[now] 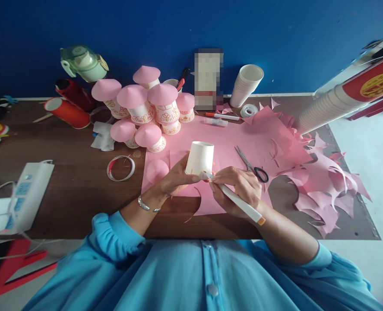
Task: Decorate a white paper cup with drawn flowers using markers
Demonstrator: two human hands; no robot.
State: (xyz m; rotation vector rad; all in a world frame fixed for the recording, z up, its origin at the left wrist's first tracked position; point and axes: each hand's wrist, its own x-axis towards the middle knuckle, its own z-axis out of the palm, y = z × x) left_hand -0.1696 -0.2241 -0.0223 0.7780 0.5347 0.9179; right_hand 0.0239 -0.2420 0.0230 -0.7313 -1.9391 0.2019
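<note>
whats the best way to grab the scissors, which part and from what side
Probably by the black loop, coming from the right: the scissors lie on pink paper with that loop towards the person and the blades pointing away and left, while the right hand crowds the left side.

Room to pass lies between power strip (37,183) and tape ring (132,169); pink-roofed cups (133,98) block farther back.

Two hands (239,185) hold one plain white cup (200,155) and one pen (243,204). Eight pink cones (132,96) show, seven on decorated cups (166,112) and one apart. There are two stacks of white cups (247,85), one pair of scissors (260,173), one green bottle (83,65), one bracelet (143,203); the paper scraps (322,170) overlap too much to count.
</note>
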